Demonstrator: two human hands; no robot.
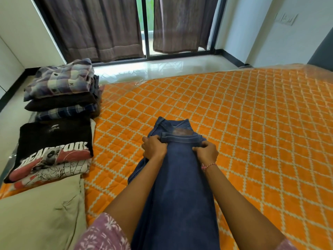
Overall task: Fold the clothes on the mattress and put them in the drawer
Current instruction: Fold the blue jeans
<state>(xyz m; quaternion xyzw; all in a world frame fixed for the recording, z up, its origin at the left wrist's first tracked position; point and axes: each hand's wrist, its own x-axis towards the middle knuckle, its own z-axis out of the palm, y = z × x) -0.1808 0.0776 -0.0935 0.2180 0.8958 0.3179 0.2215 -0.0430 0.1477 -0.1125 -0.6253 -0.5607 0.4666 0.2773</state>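
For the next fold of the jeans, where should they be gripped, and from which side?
Grip the jeans at the hem end, near their far end, one hand on each long edge, coming from the near side. They lie lengthwise away from the person, and the left hand and right hand already hold there.

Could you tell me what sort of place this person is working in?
Most likely a bedroom at home: an orange quilted mattress lies on the floor, brown curtains hang over a glass door, and folded clothes are stacked beside the jeans being folded.
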